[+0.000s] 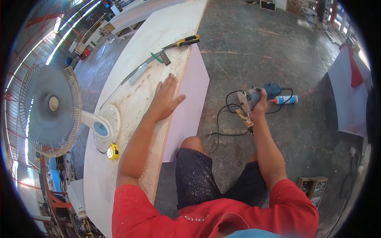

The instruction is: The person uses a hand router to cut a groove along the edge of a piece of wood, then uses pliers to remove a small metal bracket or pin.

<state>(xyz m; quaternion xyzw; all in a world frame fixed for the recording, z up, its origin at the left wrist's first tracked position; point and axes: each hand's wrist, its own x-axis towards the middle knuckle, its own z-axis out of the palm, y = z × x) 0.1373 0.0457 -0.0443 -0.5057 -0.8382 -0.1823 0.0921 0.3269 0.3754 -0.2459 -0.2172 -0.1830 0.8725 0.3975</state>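
My left hand point(166, 97) lies flat on the long white board point(174, 18), fingers stretched and thumb apart, near its right edge. Sawdust and shavings are scattered around it. My right hand point(260, 105) is closed around a blue-grey trim router point(254, 94), held off the board, to its right. The router's pale base faces left, and a piece of wood hangs at its lower side. Past my left fingertips lie a dark block point(165, 58), a green stick-like thing point(156, 58) and yellow-and-black pliers point(182, 42).
A white fan point(53, 104) stands on the board's left side, beside a yellow tape measure point(113, 151). The router's black cord point(217, 123) loops over the dark floor. A blue-and-white bottle point(286, 99) with a red tip is beyond my right hand. White panels point(349, 95) stand far right.
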